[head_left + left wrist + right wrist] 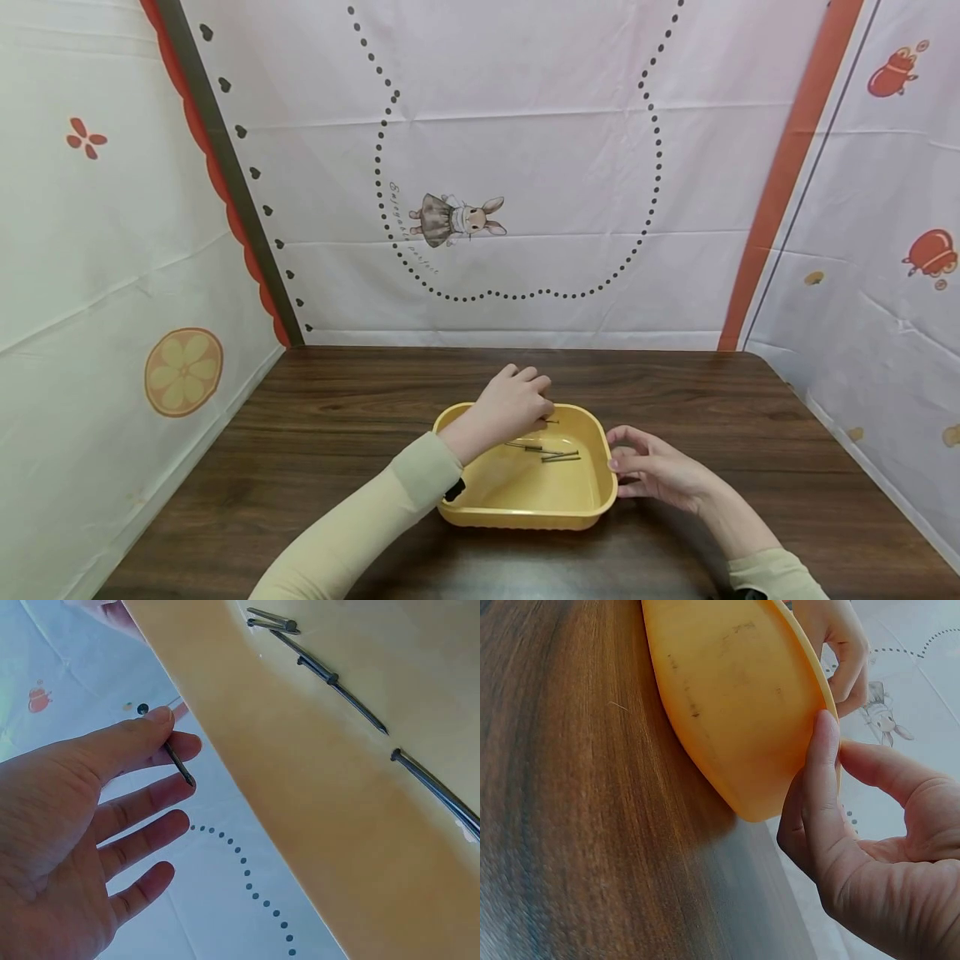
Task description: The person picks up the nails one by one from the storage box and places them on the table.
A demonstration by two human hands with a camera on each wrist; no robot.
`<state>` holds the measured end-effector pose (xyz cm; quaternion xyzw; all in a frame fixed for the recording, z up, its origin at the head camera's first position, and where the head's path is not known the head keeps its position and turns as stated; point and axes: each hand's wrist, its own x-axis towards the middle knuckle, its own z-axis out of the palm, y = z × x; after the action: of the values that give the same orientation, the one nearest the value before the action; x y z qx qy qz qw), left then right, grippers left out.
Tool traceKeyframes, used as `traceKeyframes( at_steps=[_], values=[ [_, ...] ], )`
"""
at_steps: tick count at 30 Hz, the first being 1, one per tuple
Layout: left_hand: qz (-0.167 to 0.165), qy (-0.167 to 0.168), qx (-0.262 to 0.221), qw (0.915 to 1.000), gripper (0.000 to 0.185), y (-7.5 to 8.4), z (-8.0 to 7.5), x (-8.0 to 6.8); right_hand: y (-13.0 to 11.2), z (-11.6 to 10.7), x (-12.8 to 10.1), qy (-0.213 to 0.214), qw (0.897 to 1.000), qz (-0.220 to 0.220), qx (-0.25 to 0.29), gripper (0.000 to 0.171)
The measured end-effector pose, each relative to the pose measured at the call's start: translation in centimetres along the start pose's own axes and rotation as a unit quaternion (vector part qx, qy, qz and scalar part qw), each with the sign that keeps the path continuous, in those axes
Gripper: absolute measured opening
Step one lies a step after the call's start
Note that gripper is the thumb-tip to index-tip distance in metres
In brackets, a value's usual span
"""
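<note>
A yellow plastic tub (525, 517) sits on the table, with several dark metal nails (561, 457) lying on its floor. Over the tub's far side, my left hand (510, 408) pinches one nail (178, 763) between thumb and index finger. Its head sticks out past the thumb, and the other three fingers are spread apart in the left wrist view. My right hand (660, 473) grips the tub's right rim, thumb on one side of the wall and fingers on the other. Loose nails (330, 679) lie in a rough line along the tub in the left wrist view.
The dark wood-grain table (337, 417) reaches back to a hanging white cloth (525, 167) printed with a rabbit. More printed cloth (885, 250) hangs along the right side and the left side. Dark smudges mark the tub's outer wall in the right wrist view.
</note>
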<state>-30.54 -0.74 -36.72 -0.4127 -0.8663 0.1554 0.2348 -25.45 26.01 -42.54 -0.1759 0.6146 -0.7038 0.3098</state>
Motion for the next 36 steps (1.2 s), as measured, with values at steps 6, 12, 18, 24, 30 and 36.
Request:
traceKeyframes(
  at_steps=[6,12,18,24,30,36],
  values=[
    [-0.010,0.035,0.002,0.9993,0.009,-0.8,-0.3,-0.7,0.0,0.1,0.0,-0.002,1.000,-0.004,-0.001,0.026],
    [-0.017,0.044,0.007,0.9989,0.009,-1.4,-0.7,-1.3,-0.1,0.3,0.0,-0.014,1.000,-0.008,0.002,0.026],
    [-0.020,0.060,0.002,0.9980,0.010,-1.9,-1.2,-1.7,-0.1,0.4,0.0,-0.021,1.000,-0.010,0.003,0.026],
    [-0.030,0.073,-0.001,0.9969,0.007,-2.7,-1.8,-2.3,0.1,0.3,0.0,-0.021,1.000,-0.010,-0.001,0.026],
    [-0.043,0.091,-0.009,0.9949,0.008,-3.6,-2.3,-3.0,0.2,0.1,0.1,-0.019,1.000,-0.009,-0.005,0.025],
    [-0.066,0.093,-0.027,0.9931,0.008,-4.5,-2.4,-3.8,0.1,0.2,0.1,-0.015,1.000,-0.005,-0.004,0.025]
  ],
)
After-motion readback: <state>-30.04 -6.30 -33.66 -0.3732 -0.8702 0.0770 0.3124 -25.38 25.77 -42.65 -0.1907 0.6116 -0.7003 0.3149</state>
